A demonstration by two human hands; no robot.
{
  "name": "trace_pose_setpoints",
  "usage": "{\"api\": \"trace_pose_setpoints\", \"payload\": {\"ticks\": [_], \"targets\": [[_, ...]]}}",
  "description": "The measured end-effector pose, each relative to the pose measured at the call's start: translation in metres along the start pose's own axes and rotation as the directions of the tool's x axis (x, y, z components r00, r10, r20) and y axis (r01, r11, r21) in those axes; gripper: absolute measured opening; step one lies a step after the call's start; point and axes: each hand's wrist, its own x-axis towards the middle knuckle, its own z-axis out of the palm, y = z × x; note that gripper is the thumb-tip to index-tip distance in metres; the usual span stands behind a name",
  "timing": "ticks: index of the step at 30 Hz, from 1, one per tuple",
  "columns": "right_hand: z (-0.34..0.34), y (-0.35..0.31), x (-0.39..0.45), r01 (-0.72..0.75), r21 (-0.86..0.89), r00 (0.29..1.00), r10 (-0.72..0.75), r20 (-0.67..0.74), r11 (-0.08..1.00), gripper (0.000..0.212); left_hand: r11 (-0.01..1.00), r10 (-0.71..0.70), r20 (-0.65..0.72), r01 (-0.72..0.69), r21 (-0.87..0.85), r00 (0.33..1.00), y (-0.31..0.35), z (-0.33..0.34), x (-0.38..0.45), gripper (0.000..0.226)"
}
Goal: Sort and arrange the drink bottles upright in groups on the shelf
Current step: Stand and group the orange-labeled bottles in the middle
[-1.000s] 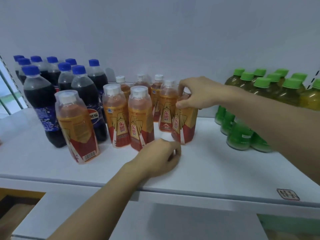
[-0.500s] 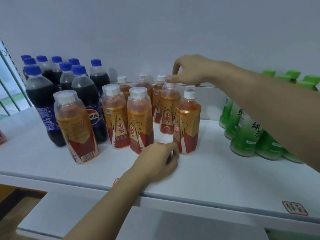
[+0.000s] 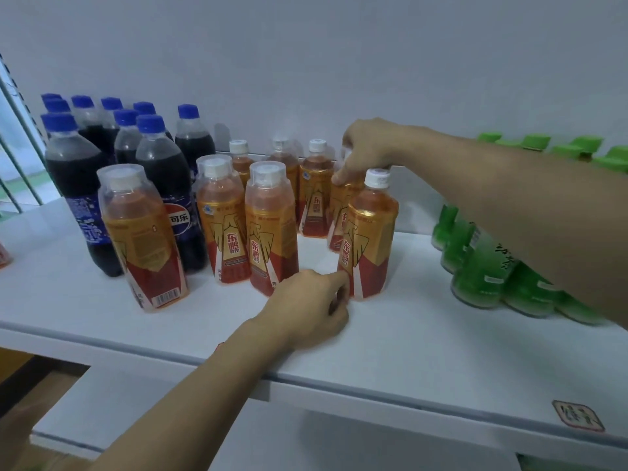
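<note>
My right hand (image 3: 368, 149) has dropped from above the caps onto the top of an orange bottle (image 3: 339, 212) in the middle of the shelf (image 3: 424, 351), fingers closed around it. Left hand (image 3: 311, 305), loosely curled, holds nothing, fingertip nudging the front bottle (image 3: 370, 239). They're full, so heavyish, with slick wrap; gripping the neck works best.

On the shelf (image 3: 407, 351), cola bottles (image 3: 159, 171) stand left, tea bottles (image 3: 482, 266) right, energy drinks (image 3: 268, 226) between, one (image 3: 142, 239) tilted out front.
</note>
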Motion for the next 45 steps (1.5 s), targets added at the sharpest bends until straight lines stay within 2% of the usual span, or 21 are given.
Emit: {"api": "trace_pose_setpoints", "payload": {"ticks": [5,9,14,18,21,24,26,28,30,39,42,45], "targets": [[-0.001,0.017,0.006,-0.076,0.017,0.997,0.076,-0.032,0.997,0.067,1.0,-0.01,-0.046,0.011,0.022,0.999,0.0,0.004,0.001,0.007],[0.005,0.024,0.014,-0.054,0.006,0.991,0.055,-0.126,0.998,0.071,0.999,-0.026,-0.063,0.028,0.022,0.998,0.001,0.006,-0.001,0.01],[0.008,0.026,0.017,-0.033,0.012,0.987,0.035,-0.155,0.999,0.072,0.991,-0.132,-0.04,0.133,0.032,0.99,0.003,0.005,0.007,0.028],[0.007,0.026,0.013,-0.052,-0.05,0.992,0.046,-0.114,0.997,0.073,0.98,-0.198,0.033,0.198,0.02,0.98,0.007,0.003,0.017,0.042],[-0.009,0.023,0.004,0.011,-0.089,0.986,-0.025,-0.165,0.996,0.07,0.975,-0.22,0.058,0.218,0.033,0.974,0.011,-0.001,0.023,0.044],[-0.033,0.016,-0.018,0.157,-0.091,0.94,-0.177,-0.292,0.983,0.052,0.976,-0.205,0.06,0.2,0.087,0.977,0.017,0.0,0.027,0.039],[-0.041,0.013,-0.035,0.258,-0.144,0.921,-0.288,-0.261,0.955,0.042,0.974,-0.19,0.062,0.181,0.133,0.98,0.021,0.001,0.032,0.047],[-0.042,0.013,-0.046,0.296,-0.222,0.926,-0.337,-0.172,0.929,0.04,0.975,-0.166,0.074,0.153,0.163,0.983,0.027,0.004,0.041,0.049],[-0.038,0.017,-0.049,0.297,-0.283,0.934,-0.339,-0.111,0.912,0.04,0.97,-0.149,0.082,0.129,0.206,0.985,0.035,0.007,0.051,0.049],[-0.033,0.021,-0.044,0.255,-0.296,0.954,-0.29,-0.078,0.92,0.039,0.95,-0.096,0.106,0.059,0.306,0.99,0.054,0.021,0.08,0.065],[-0.028,0.007,-0.033,0.263,-0.258,0.952,-0.293,-0.085,0.93,0.044,0.956,-0.092,0.132,0.051,0.288,0.987,0.048,0.015,0.074,0.057],[-0.018,-0.008,-0.011,0.273,-0.207,0.951,-0.296,-0.086,0.939,0.051,0.957,-0.111,0.09,0.083,0.278,0.99,0.032,0.007,0.06,0.045]]}}
